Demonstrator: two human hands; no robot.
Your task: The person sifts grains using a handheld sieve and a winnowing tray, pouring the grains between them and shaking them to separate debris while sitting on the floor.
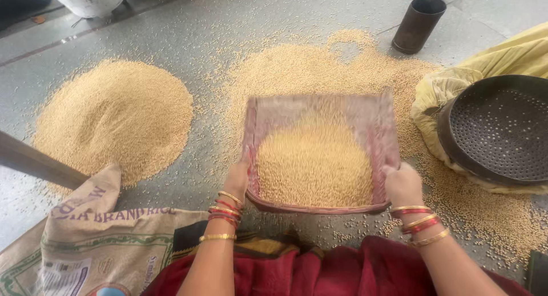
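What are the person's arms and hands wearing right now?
Both forearms are bare, with no sleeves or gloves. The left hand has a stack of thin gold and red bangles at the wrist, plus one separate gold bangle higher up the forearm. The right hand carries a similar set of gold and red bangles.

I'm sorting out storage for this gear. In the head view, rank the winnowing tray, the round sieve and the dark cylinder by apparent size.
1. Winnowing tray, though nearness to the camera may inflate it.
2. Round sieve, partly cut off at the frame edge, so its rank is unsure.
3. Dark cylinder, clearly smallest.
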